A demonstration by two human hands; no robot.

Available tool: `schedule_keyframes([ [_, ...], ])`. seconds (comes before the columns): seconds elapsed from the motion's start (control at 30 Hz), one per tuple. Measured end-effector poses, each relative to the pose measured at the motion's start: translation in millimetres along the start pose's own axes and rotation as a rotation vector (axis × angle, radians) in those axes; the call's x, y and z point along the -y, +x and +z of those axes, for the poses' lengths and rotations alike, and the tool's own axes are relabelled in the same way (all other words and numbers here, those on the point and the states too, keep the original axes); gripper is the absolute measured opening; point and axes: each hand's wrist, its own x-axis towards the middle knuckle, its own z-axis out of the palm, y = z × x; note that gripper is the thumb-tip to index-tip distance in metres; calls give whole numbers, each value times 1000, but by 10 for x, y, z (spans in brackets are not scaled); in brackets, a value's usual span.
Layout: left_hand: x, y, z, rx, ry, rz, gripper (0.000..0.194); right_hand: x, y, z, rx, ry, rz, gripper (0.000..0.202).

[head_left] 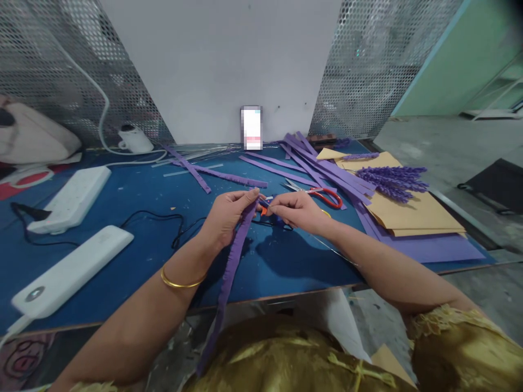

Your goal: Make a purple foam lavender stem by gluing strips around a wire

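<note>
So the long purple strip (229,267) is hanging off the near edge of the desk (134,201), trailing down toward the person's lap, and its top end is getting pinched right above the blue surface. Its long axis is running near to far, leaning a bit right as it climbs. The left hand (229,213) is closing thumb and fingers on that top end; the right hand (297,209) is pinching in just beside it, fingertips closed on something tiny I can't make out, maybe the strip's tip.

Looks like thin foam or paper: light, floppy, easy to tear or crease, so I'd guess it's best held near the end with a soft pinch.

Just past the right hand, red-handled scissors (316,193) are lying flat. Farther off, more purple strips (322,166) are fanning out, with finished lavender sprigs (394,181) sitting on tan paper (412,215).
</note>
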Motion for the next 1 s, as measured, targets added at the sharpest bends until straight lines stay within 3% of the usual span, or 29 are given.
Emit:
schedule_keyframes([
  [0.1,-63,3,-26,-24,-1,-34,37,-34,31,-53,3,5,-17,30],
  [0.2,-120,20,-65,-70,-68,-48,35,-114,92,-162,-191,-130,-10,38],
  [0.27,-138,37,-91,-65,-110,-59,32,-174,139,-239,-254,-261,104,43],
  [0.37,-145,60,-118,-51,-153,-69,29,-249,195,-295,-65,-169,341,57],
  [0.43,-153,70,-127,-52,-187,-81,26,-292,220,-281,11,-84,408,60],
  [0.63,-182,68,-115,-40,-283,-171,20,-379,238,-169,-47,-124,425,56],
  [0.77,-136,34,-78,-3,-249,-134,23,-365,221,-106,-87,-237,404,49],
  [1.0,-95,13,-51,-31,-152,-118,36,-359,278,-49,-255,189,490,19],
])
